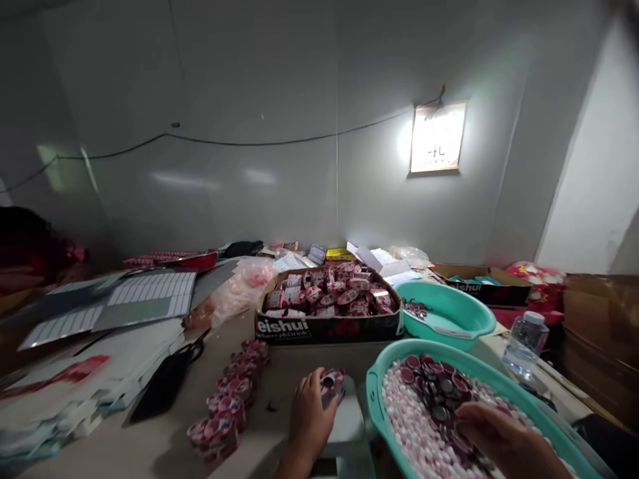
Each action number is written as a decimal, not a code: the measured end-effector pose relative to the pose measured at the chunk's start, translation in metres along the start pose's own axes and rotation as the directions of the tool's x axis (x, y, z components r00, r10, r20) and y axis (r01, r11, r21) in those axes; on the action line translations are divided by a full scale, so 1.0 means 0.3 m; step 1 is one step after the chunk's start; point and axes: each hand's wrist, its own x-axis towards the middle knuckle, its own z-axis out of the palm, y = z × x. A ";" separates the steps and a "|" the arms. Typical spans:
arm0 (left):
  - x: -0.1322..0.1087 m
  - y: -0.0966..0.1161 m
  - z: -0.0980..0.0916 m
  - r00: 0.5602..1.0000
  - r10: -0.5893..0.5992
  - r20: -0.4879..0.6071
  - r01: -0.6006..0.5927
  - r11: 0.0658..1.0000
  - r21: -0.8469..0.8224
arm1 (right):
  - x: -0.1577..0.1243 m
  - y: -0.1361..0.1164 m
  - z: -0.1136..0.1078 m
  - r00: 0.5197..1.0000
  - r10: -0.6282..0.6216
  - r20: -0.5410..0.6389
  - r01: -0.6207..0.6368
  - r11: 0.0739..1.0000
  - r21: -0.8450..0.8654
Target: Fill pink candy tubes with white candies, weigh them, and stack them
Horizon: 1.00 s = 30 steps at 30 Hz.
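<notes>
The left hand (312, 412) is curled shut around a small round pink cap (332, 379), and the right hand (502, 432) lies open on dark round caps (439, 399) in a green-blue plastic tub (378, 399) (with little pink-white balls (404, 419) beside them).

Small round red-and-white cap (333, 380), dark centre showing, gripped in the left hand (310, 412); right hand (499, 432) resting on a heap of dark bottle caps (436, 399) with deep red rims, piled over pale pink-and-white round pieces (409, 426), all inside a teal plastic basin (375, 392) with a wide curved rim; red-and-white stacks (222, 412) in a loose, leaning row on the tabletop, left of the left hand and well clear of the basin
</notes>
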 end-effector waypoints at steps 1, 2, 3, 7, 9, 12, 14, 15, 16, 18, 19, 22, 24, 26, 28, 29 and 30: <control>-0.001 0.010 -0.008 1.000 -0.008 0.013 0.008 1.000 -0.004 | -0.002 -0.025 -0.007 0.999 -0.003 0.054 0.003 1.000 0.006; -0.004 0.018 -0.014 1.000 -0.005 0.019 0.005 1.000 -0.011 | -0.003 -0.050 -0.012 0.995 -0.011 0.096 0.009 1.000 0.017; -0.008 0.024 -0.020 1.000 0.005 0.016 -0.004 1.000 -0.020 | -0.004 -0.078 -0.014 0.992 -0.014 0.127 0.010 0.999 0.033; -0.058 0.072 -0.061 0.999 0.034 -0.041 -0.039 0.991 -0.130 | -0.018 -0.216 0.004 0.979 0.006 0.203 -0.039 0.987 0.158; -0.103 0.116 -0.097 0.997 0.052 -0.059 -0.064 0.971 -0.230 | -0.034 -0.300 0.028 0.978 -0.007 0.209 -0.047 0.966 0.252; -0.183 0.186 -0.154 0.991 0.125 -0.042 -0.132 0.936 -0.327 | -0.061 -0.419 0.080 0.965 -0.071 0.251 -0.018 0.942 0.336; -0.231 0.213 -0.183 0.988 0.156 -0.012 -0.151 0.924 -0.352 | -0.077 -0.478 0.121 0.944 -0.116 0.309 0.010 0.945 0.326; -0.253 0.219 -0.193 0.988 0.157 -0.004 -0.148 0.922 -0.359 | -0.085 -0.499 0.141 0.937 -0.130 0.323 0.025 0.950 0.311; -0.272 0.220 -0.201 0.989 0.149 0.001 -0.138 0.922 -0.363 | -0.092 -0.515 0.160 0.935 -0.140 0.327 0.041 0.955 0.293; -0.306 0.212 -0.212 0.993 0.121 0.004 -0.111 0.924 -0.366 | -0.108 -0.529 0.191 0.937 -0.152 0.315 0.067 0.962 0.265; -0.320 0.206 -0.215 0.994 0.107 0.008 -0.097 0.925 -0.367 | -0.116 -0.530 0.203 0.938 -0.153 0.312 0.071 0.963 0.258; -0.360 0.188 -0.223 0.996 0.084 0.008 -0.074 0.918 -0.390 | -0.149 -0.512 0.232 0.937 -0.129 0.326 0.037 0.961 0.274; -0.382 0.178 -0.227 0.997 0.076 -0.009 -0.073 0.906 -0.416 | -0.176 -0.490 0.245 0.935 -0.080 0.346 -0.024 0.957 0.288; -0.403 0.171 -0.233 0.997 0.079 -0.026 -0.083 0.891 -0.446 | -0.203 -0.470 0.254 0.921 -0.030 0.388 -0.090 0.954 0.286; -0.423 0.167 -0.246 0.994 0.104 -0.036 -0.109 0.877 -0.469 | -0.225 -0.455 0.257 0.911 0.005 0.413 -0.135 0.948 0.287; -0.431 0.166 -0.255 0.991 0.127 -0.032 -0.127 0.871 -0.475 | -0.233 -0.451 0.256 0.902 0.010 0.432 -0.150 0.945 0.291; -0.440 0.167 -0.266 0.988 0.153 -0.023 -0.145 0.865 -0.480 | -0.238 -0.447 0.254 0.889 0.008 0.457 -0.159 0.943 0.293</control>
